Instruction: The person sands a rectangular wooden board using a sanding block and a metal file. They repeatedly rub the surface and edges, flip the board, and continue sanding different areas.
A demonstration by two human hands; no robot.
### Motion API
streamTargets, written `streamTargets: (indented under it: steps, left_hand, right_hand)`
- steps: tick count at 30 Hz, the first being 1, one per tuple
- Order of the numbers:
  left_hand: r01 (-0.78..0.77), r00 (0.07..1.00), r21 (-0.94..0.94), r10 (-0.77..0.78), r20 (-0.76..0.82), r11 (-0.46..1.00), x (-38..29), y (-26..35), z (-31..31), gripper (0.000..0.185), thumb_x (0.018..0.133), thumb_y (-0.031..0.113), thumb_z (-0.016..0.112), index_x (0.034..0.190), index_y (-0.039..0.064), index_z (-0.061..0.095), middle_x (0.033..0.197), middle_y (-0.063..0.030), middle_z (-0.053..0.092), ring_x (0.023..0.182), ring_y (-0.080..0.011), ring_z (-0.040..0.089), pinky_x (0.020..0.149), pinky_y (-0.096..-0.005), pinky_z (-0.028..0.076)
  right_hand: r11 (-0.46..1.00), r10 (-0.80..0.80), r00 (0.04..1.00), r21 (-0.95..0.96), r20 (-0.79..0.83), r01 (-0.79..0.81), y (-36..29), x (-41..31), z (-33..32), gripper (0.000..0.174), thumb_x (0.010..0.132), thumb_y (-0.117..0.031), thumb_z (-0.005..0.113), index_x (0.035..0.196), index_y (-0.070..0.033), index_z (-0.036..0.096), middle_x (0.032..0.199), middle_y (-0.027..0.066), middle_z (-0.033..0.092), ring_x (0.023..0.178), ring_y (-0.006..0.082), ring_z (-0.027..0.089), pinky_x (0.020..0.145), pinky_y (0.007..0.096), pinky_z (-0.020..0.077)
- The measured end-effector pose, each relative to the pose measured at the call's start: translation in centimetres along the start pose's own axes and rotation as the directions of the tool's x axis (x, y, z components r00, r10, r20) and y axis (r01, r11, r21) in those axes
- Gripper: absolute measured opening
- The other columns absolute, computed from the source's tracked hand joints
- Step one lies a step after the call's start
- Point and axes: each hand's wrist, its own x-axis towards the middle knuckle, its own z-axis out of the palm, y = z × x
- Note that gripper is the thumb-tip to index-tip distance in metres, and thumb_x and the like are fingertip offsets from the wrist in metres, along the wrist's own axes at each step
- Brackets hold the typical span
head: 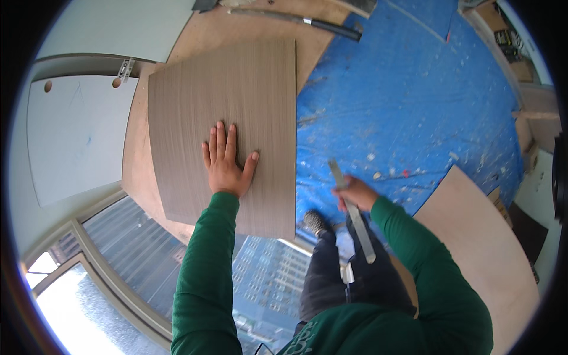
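Note:
My left hand [228, 173] lies flat on a brown wood-grain panel [230, 84], palm down, its fingers spread and its thumb out to the right. The panel rests on a larger bare plywood sheet [186, 51]. To the right of the panel's straight edge, my right hand [360, 193] grips a long flat metal strip [364, 239] near its upper part. The strip slants over my legs, apart from the panel. Its lower end is rounded; whether it is a file or a rule I cannot tell.
A stained blue tarpaulin [399, 88] covers the floor. A long black-ended bar [333, 29] lies on the plywood's far end. At left stands a white cabinet door [80, 137] with hinge holes, beside a metal hinge [126, 70]. A window frame [120, 288] is lower left; a pale board [479, 230] leans right.

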Motion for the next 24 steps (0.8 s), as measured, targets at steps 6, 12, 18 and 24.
streamTargets:
  steps: [6,12,18,24]
  left_hand:
    - [0.041,0.998,0.042,-0.043,0.048,0.998,0.0,0.7,-1.0,0.085,0.094,0.059,0.056,0.163,0.016,0.032,0.172,-0.0101,0.023,0.16,-0.0271,0.016,0.13,-0.0508,0.005]
    - [0.032,0.999,-0.035,-0.032,0.027,0.999,-0.2,0.6,-1.7,0.083,0.094,0.054,0.058,0.163,0.014,0.033,0.171,-0.0107,0.024,0.159,-0.0283,0.018,0.129,-0.0497,0.006]
    - [0.06,0.996,-0.064,-0.056,0.066,0.996,-0.1,0.5,-1.8,0.084,0.094,0.06,0.055,0.163,0.018,0.032,0.172,-0.0084,0.023,0.16,-0.0259,0.016,0.13,-0.05,0.005]
    - [0.056,0.997,-0.105,-0.051,0.053,0.993,-0.1,0.6,-2.0,0.084,0.092,0.055,0.061,0.162,0.014,0.035,0.171,-0.0113,0.025,0.159,-0.0293,0.018,0.129,-0.0507,0.007]
  right_hand:
    - [0.997,0.004,0.999,0.079,-0.049,0.0,3.1,-4.1,-4.4,0.024,0.092,-0.01,0.076,0.104,-0.005,0.055,0.072,0.0081,0.061,0.051,0.0215,0.062,0.046,0.0365,0.0507]
    - [0.84,-0.466,0.817,-0.46,-0.34,0.288,-7.4,-9.4,-2.0,0.019,0.096,-0.015,0.071,0.108,-0.004,0.06,0.075,0.0014,0.053,0.057,0.0123,0.054,0.051,0.0312,0.0446]
    - [0.111,-0.869,0.454,-0.814,0.199,0.571,-26.7,-8.1,4.8,0.026,0.098,-0.02,0.067,0.115,-0.001,0.063,0.092,0.0137,0.065,0.084,0.0278,0.065,0.074,0.0388,0.0518]
    - [-0.326,-0.876,0.224,-0.868,0.427,0.375,-40.4,3.2,12.7,0.032,0.093,-0.024,0.07,0.121,-0.008,0.066,0.117,0.0173,0.068,0.106,0.037,0.066,0.087,0.0492,0.0537]
